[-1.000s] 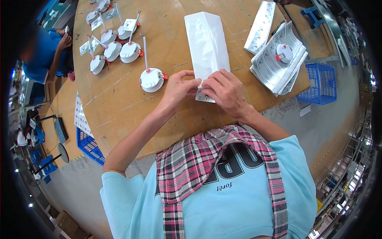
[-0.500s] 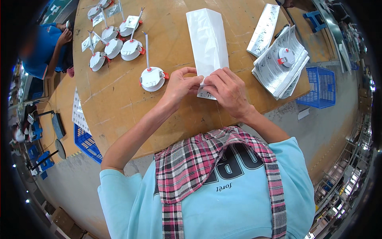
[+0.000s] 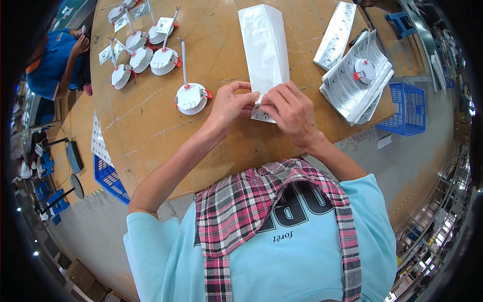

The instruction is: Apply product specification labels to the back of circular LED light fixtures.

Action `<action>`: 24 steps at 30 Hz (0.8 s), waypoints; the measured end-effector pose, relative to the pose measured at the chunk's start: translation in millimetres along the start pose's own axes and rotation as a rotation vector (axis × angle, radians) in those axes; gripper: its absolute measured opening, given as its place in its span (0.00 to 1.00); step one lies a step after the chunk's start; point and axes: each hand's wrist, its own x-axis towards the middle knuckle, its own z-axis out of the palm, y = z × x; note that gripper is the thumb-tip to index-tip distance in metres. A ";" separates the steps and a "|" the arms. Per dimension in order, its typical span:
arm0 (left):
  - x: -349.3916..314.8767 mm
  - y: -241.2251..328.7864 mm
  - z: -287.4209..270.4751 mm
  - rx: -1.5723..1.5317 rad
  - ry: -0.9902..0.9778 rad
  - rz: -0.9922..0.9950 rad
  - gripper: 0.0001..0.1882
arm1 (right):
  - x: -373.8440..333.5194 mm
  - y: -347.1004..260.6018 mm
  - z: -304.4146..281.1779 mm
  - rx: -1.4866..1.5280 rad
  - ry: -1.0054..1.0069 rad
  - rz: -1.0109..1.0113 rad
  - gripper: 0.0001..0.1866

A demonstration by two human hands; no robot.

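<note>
A long white plastic bag [image 3: 264,48] stretches away from me over the table, its near end between my hands. My left hand [image 3: 232,106] pinches the bag's left edge between thumb and fingers. On the opposite side my right hand [image 3: 291,111] is closed on the same end, fingers curled. A small printed flap [image 3: 262,115] shows below the fingertips. Left of my left hand lies a round white downlight [image 3: 191,99] with red clips and an upright white cable.
Several more downlights [image 3: 164,61] with cables and tags stand at the far left of the wooden table [image 3: 151,136]. At right, a stack of silvery printed bags [image 3: 352,90] bears another downlight [image 3: 365,70]. Blue crates [image 3: 408,108] stand below the edge. A person in blue [image 3: 53,65] sits far left.
My fingers have shifted slightly at the bag's near end, and less of the printed flap shows. The whole view has moved a little.
</note>
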 end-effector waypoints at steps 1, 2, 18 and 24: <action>0.3 -0.4 -0.2 -0.002 0.003 -0.008 0.16 | -0.5 0.5 0.9 0.001 -0.001 0.001 0.07; 1.1 -2.0 -0.4 -0.002 0.004 -0.009 0.16 | -0.9 0.9 1.8 -0.007 0.001 -0.004 0.07; 9.9 -19.7 -8.8 0.282 0.088 0.187 0.14 | 2.0 -9.3 -32.4 0.435 0.003 0.033 0.07; -9.2 -22.5 -2.1 0.865 0.253 0.335 0.15 | 7.2 27.6 -87.4 1.057 0.331 0.177 0.01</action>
